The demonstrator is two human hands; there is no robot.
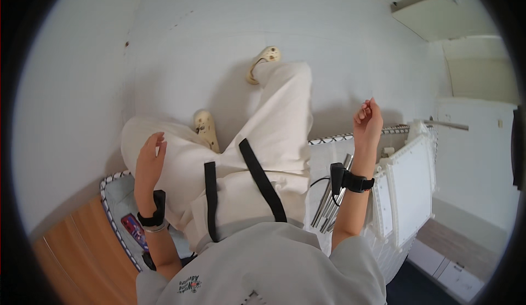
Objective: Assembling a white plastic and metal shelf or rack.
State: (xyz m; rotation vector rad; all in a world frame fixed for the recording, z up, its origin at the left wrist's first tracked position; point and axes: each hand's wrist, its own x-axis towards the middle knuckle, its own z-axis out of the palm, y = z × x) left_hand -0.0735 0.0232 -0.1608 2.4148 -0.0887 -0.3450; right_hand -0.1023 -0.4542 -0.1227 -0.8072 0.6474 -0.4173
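My left hand (150,154) is over my left thigh, its thumb apart from the slightly bent fingers and nothing in it. Raised to the right, my right hand (367,121) has its fingers loosely curled in, with nothing seen in the grasp. A black strapped device (158,209) is around my left wrist, and another wrist device (356,182) with a black cable sits on the right. Beside my right forearm lie several shiny metal tubes (330,209). White plastic panels (408,190) in frames stand just right of that arm, and neither hand touches them.
I sit on a grey padded seat with patterned edging (118,242). A phone in a colourful case (134,230) lies on its left part. An orange-brown wooden surface (82,250) is at the lower left, white cabinets (476,129) at the right. My cream clogs (205,129) rest ahead.
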